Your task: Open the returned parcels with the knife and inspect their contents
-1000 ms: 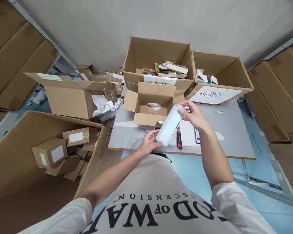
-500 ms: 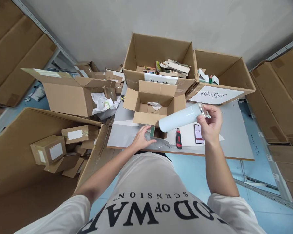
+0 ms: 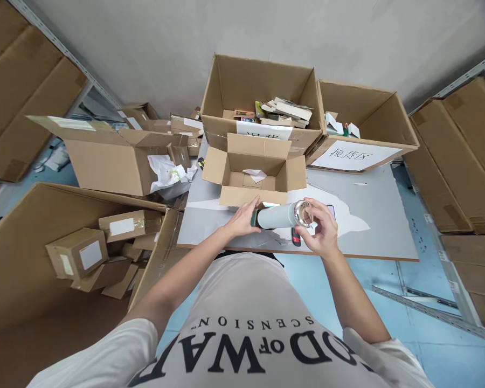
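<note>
Bottle: white, lying nearly level over the near edge of the table, shiny metal end turned toward the camera, far end at a small dark green box.
Right hand: closed around the metal end of the bottle, fingers curled over the rim.
Left hand: fingers spread narrow, resting on the dark green box just beside the bottle's far end.
Knife: red and black, flat on the table, partly hidden under the right hand.
Phone: only a corner showing behind the right hand.
Small open box: cardboard, flaps up, just beyond the bottle, a white scrap inside.
Two big boxes: open, at the far edge of the table, white paper labels on the fronts.
Left side: large carton holding taped parcels.
</note>
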A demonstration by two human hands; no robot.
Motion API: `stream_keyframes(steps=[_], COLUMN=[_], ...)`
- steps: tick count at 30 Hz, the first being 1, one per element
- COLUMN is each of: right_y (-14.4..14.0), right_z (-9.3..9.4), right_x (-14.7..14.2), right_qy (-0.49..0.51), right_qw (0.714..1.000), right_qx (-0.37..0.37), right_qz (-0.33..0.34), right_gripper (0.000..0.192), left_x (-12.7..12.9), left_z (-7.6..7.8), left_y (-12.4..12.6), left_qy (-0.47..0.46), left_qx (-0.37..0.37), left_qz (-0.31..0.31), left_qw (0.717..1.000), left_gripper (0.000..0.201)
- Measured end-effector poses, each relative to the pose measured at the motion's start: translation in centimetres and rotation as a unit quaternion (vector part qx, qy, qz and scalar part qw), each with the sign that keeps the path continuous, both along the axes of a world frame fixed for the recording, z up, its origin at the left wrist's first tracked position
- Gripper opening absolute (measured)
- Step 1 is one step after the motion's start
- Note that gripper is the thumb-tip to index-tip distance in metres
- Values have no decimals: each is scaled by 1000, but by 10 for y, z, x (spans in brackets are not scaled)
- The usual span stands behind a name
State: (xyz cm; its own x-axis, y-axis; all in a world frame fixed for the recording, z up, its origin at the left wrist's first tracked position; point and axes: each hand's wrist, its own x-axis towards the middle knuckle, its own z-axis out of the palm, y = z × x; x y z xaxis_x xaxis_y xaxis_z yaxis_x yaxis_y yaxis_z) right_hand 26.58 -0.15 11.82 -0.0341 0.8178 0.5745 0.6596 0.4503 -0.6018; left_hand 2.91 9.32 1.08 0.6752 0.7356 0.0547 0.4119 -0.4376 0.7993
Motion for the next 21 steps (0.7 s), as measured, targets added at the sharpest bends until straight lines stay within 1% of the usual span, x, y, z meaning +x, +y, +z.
stream_keyframes(steps=[2, 5, 9, 11, 13, 15, 18, 21], right_y=[-2, -2, 1, 2, 3, 3, 2, 0], right_z=[0, -2, -9, -14, -20, -28, -43, -57], right_x=[-4, -10, -21, -26, -30, -34, -39, -45], right_qy=[-26, -35, -29, -33, -38, -38, -41, -50], right_qw=[999, 998, 998, 997, 995, 995, 995, 991], right_qx=[-12, -12, -20, -29, -39, -48, -76, -118], right_qz=[20, 55, 56, 65, 80, 81, 55, 22], right_gripper=[45, 46, 47, 46, 46, 44, 39, 35], left_x=[0, -1, -5, -8, -10, -9, -3, 6], left_z=[-1, -2, 1, 6, 10, 15, 19, 22], left_y=[0, 1, 2, 3, 4, 5, 5, 4], left_qy=[1, 4, -4, -9, -12, -7, 12, 13], left_qx=[-5, -8, -12, -17, -30, -43, -38, -14], left_qz=[2, 7, 4, -3, -14, -9, 41, 84], left_qw=[1000, 1000, 1000, 1000, 999, 999, 998, 996], left_gripper=[124, 126, 122, 112, 93, 73, 50, 39])
